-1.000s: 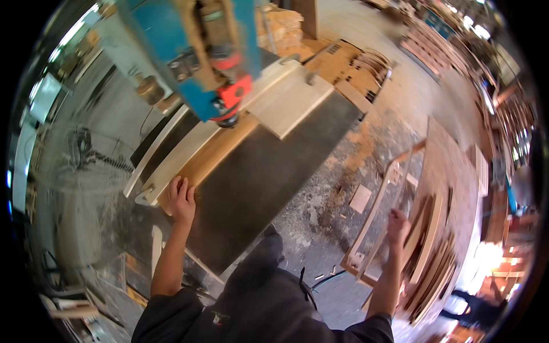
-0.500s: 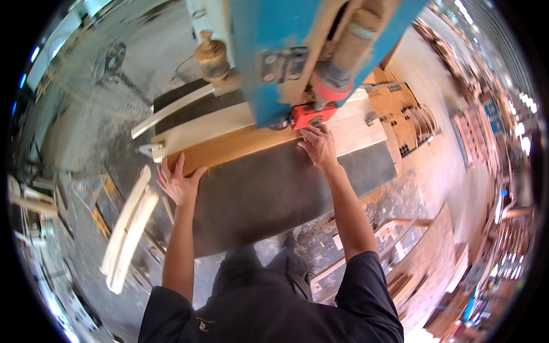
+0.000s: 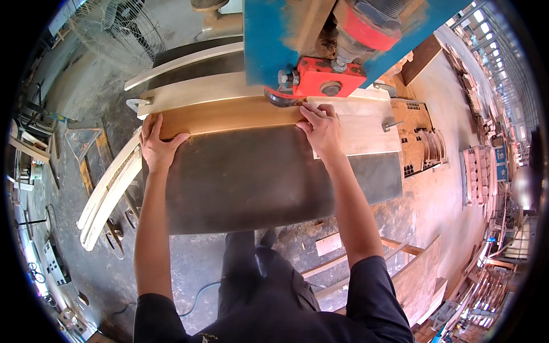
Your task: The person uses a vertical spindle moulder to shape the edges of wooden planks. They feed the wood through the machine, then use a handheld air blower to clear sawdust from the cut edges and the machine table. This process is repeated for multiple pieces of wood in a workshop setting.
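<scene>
Bracing the brown board [image 3: 229, 119], mostly left of the red machine head [image 3: 326, 77], seemingly against the pale fence [image 3: 200, 91], the left hand [image 3: 159, 151] spreads wide at one end; the right hand [image 3: 325, 131] bunches its fingers just beside that head, its grip unclear. The dark tabletop [image 3: 246, 177] lies nearer than the head, stacked wood [image 3: 480, 178] well right.

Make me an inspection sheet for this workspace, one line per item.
Surface: dark tabletop, looks flat.
Job's things: tan board lies alongside a pale wooden strip, near the machine's red block.
Clutter: curved pale pieces left of the tabletop.
Hands: left hand at the board's left end, fingers spread; right hand at its right end, close to the red block.
Cables: blue cable or hose on the floor.
Surroundings: fan upper left; stacked wood at right.
</scene>
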